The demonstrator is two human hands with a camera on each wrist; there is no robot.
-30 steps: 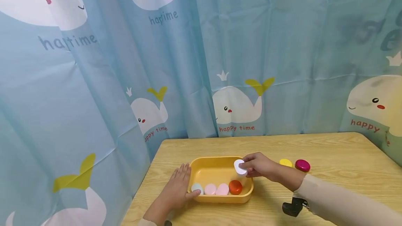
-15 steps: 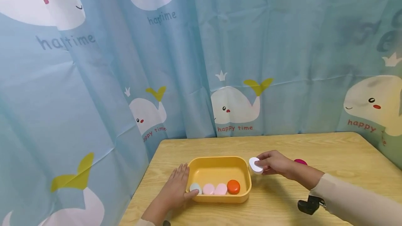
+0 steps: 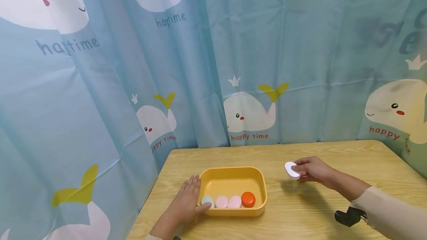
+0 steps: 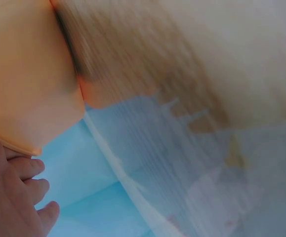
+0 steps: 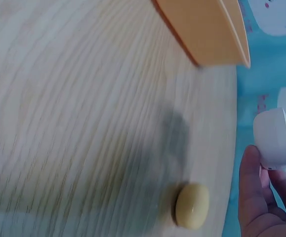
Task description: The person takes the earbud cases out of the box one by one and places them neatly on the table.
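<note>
My right hand [image 3: 315, 169] pinches a smooth white oval piece [image 3: 291, 170] above the table, right of a yellow-orange tray [image 3: 263, 199]. In the right wrist view, the white piece [image 5: 272, 138] looks thick and rounded, with fingers on both sides. My left hand [image 3: 185, 201] rests against the tray's left side, fingers fairly straight and thumb over the front rim corner. Along the tray's front inside lie a pale blue piece [image 3: 207, 201], two pink pieces [image 3: 221, 202] and an orange-red round piece [image 3: 248, 199]. In the left wrist view, fingers [image 4: 26, 190] touch the tray wall.
A yellow rounded piece [image 5: 192, 206] sits on the wooden table [image 3: 290, 214] near my right hand in the right wrist view; the arm hides it in the head view. A blue whale-print curtain [image 3: 207, 84] hangs along the table's back and left.
My right hand has carried the white piece out from over the tray to the right. The arm now covers the yellow and magenta pieces. My left hand has stayed at the tray.
</note>
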